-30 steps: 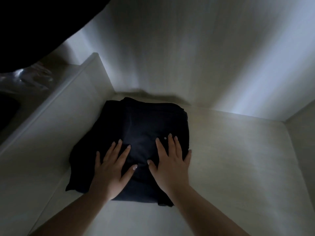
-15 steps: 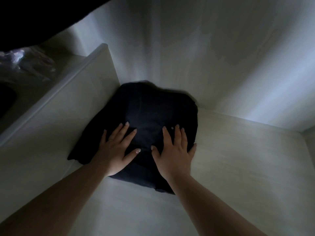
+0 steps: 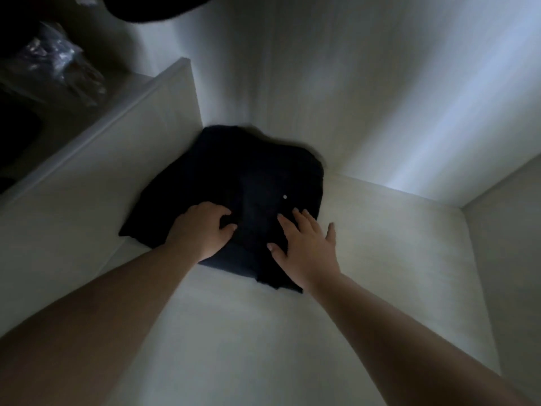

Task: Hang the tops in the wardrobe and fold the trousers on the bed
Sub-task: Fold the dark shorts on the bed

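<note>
The folded dark trousers [image 3: 234, 194] are lying on the pale wardrobe shelf [image 3: 380, 259], pushed into the corner at about 11 o'clock. The left hand [image 3: 202, 230] is resting on their near edge, fingers curling into the cloth. The right hand [image 3: 307, 247] is lying flat at 5 o'clock, fingers spread. No writing is readable; only a small white dot [image 3: 285, 196] is showing.

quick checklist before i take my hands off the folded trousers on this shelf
1. Trousers lie on the shelf: ok.
2. Pushed back to the rear wall: ok, the far edge meets it.
3. Fold neat: not ok, the near corner juts out.
4. Left hand free of cloth: cannot tell, its fingers are curled on the fabric.
5. Right hand free: ok, it rests flat with fingers spread.
</note>
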